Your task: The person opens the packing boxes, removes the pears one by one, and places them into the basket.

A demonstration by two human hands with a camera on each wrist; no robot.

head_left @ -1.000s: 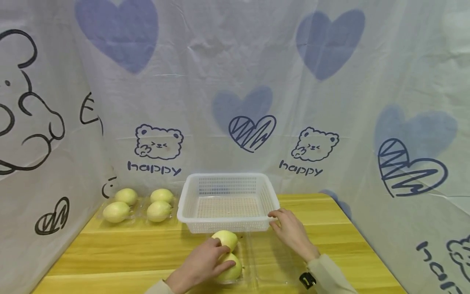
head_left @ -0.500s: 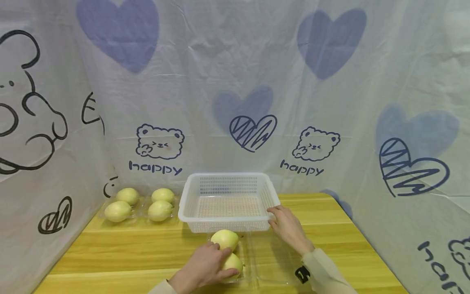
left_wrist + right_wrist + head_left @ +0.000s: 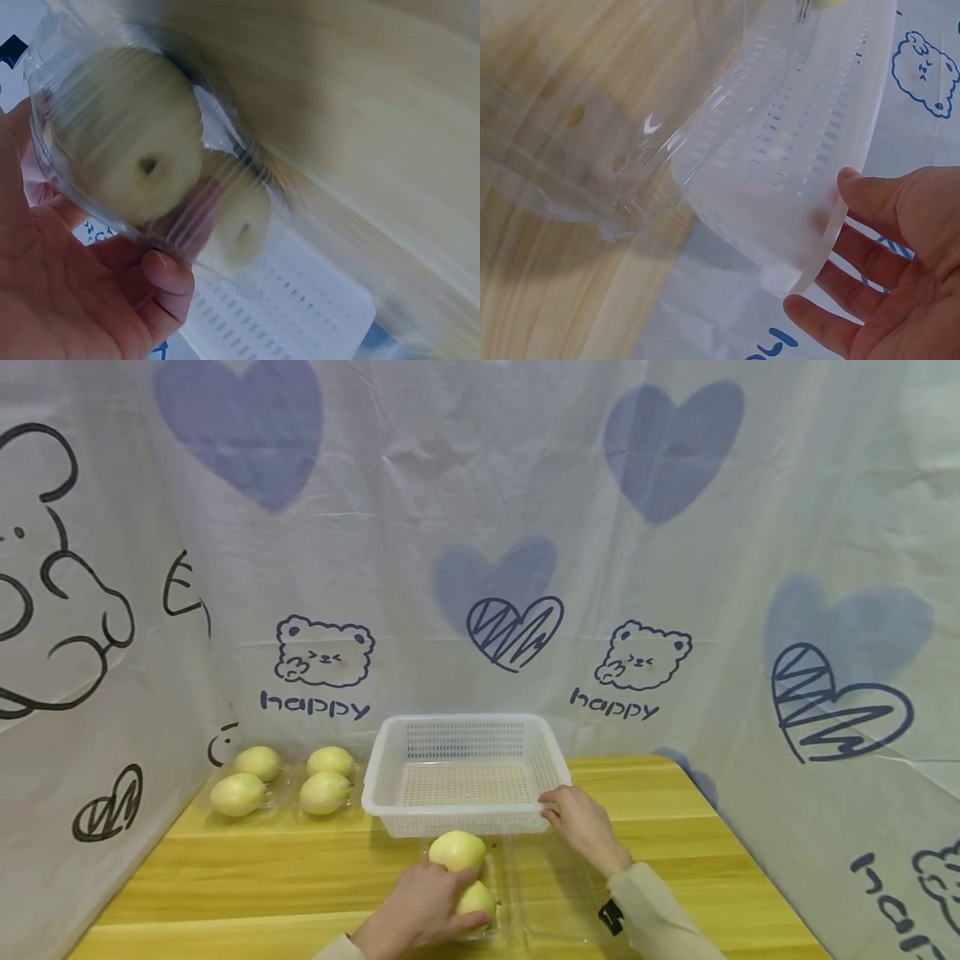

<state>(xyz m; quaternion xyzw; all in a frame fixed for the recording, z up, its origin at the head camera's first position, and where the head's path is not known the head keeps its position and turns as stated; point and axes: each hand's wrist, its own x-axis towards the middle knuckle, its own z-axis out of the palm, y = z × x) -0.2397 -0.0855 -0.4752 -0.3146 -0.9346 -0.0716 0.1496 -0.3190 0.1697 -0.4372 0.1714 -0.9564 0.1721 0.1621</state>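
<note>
My left hand (image 3: 412, 902) reaches over two pale yellow pears in a clear plastic clamshell box. It grips the nearer pear (image 3: 477, 902), and the farther pear (image 3: 457, 850) sits just beyond. In the left wrist view a finger lies between the nearer pear (image 3: 124, 135) and the farther pear (image 3: 240, 232), seen through the clear box wall (image 3: 97, 214). My right hand (image 3: 588, 827) holds the front right rim of a white perforated basket (image 3: 465, 820). The right wrist view shows thumb and fingers at the basket rim (image 3: 838, 232).
The box's clear lid (image 3: 558, 893) lies open to the right, below my right arm. Two more clear boxes stand at the back left, each with two pears, one with a front pear (image 3: 237, 794) and one with a front pear (image 3: 325, 792). A printed curtain (image 3: 420, 568) surrounds the wooden table (image 3: 247, 885).
My right hand has slid slightly left along the basket rim. My left hand has shifted a little over the pears, its thumb lower on the nearer one. The basket stays put.
</note>
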